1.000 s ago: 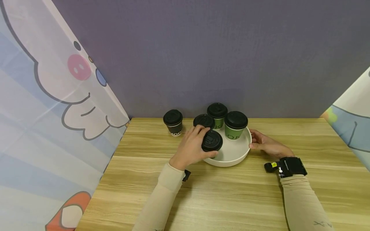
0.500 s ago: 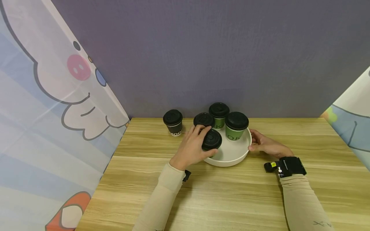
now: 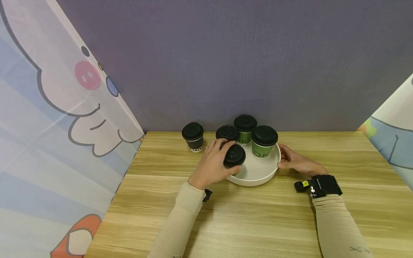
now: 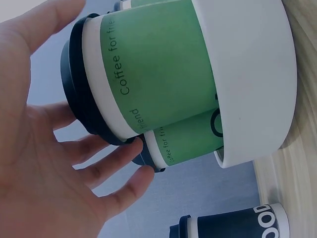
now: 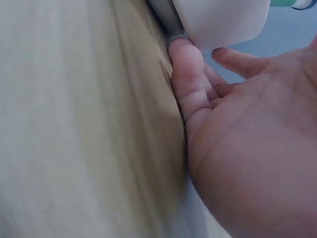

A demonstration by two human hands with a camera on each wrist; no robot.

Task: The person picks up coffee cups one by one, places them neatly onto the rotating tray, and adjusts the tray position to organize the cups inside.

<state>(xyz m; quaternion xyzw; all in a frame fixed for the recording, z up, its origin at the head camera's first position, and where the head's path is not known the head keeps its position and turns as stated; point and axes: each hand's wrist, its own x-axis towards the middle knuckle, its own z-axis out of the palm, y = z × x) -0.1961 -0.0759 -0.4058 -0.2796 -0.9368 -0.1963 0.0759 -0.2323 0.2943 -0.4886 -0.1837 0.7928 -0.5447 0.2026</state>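
Observation:
My left hand [image 3: 214, 162] grips a green paper coffee cup [image 4: 158, 64] by its black lid [image 3: 234, 155], fingers on the far side and thumb at the near side. This cup stands upright at the left of a round white tray [image 3: 255, 181]. Right behind it is another lidded cup [image 3: 227, 133], partly hidden by my fingers. Two green lidded cups stand at the back, one with a smaller lid [image 3: 245, 122], the other showing "OK" on its larger green cup [image 3: 261, 149]. My right hand [image 3: 298, 160] holds the tray's right side, fingertips against its outer wall [image 5: 223, 22].
A black lidded cup [image 3: 195, 143] with white lettering stands on the wooden table [image 3: 258, 222] left of the tray. A grey wall panel [image 3: 238, 64] rises at the table's back edge. Printed cartoon curtains [image 3: 58, 125] hang on both sides.
The cup in my left hand has shifted slightly left and back. The two back green cups have moved a little to the right. My right hand and the tray stay nearly still.

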